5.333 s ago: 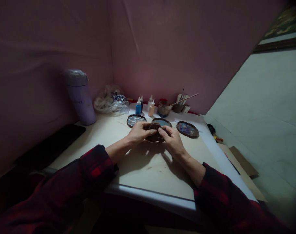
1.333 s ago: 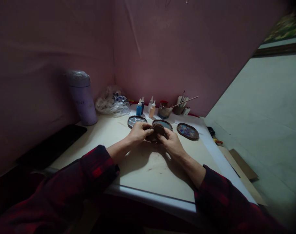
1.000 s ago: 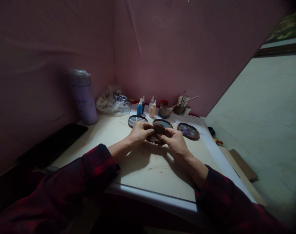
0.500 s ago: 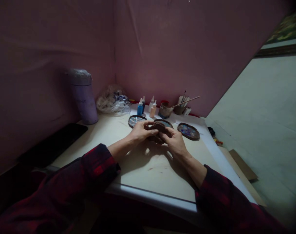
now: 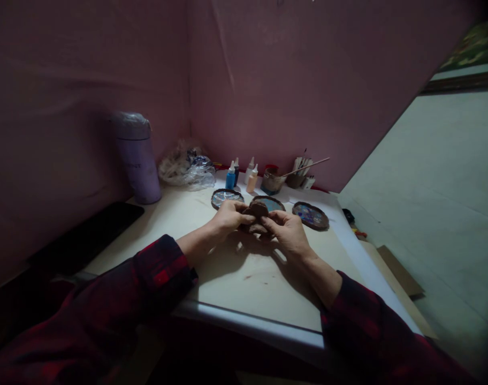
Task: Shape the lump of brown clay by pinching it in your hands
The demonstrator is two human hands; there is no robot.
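Note:
Between my hands, just above the table, is a brown lobed piece that looks like clay [image 5: 258,209]. My left hand [image 5: 227,217] pinches its left side, thumb on the near face. On the right edge, the fingers and thumb of my right hand [image 5: 287,231] are closed. Part of the piece is hidden by my fingers. Behind it lie three brown-rimmed shallow dishes: one with a pale web-like pattern [image 5: 222,198], one with a blue-grey inside [image 5: 274,203], and one with blue and purple patches [image 5: 309,214].
Small nozzle bottles, among them a blue bottle [image 5: 230,179] and a peach bottle [image 5: 251,182], stand at the back. Beside them are a cup [image 5: 271,184] and a thin stick [image 5: 308,167]. A purple tumbler [image 5: 139,168], crumpled plastic bag [image 5: 185,170] and dark flat object [image 5: 87,235] are left.
The brown piece has tilted, so more of its lobed face shows. My left fingers have shifted slightly left and down; my right hand stays almost in place.

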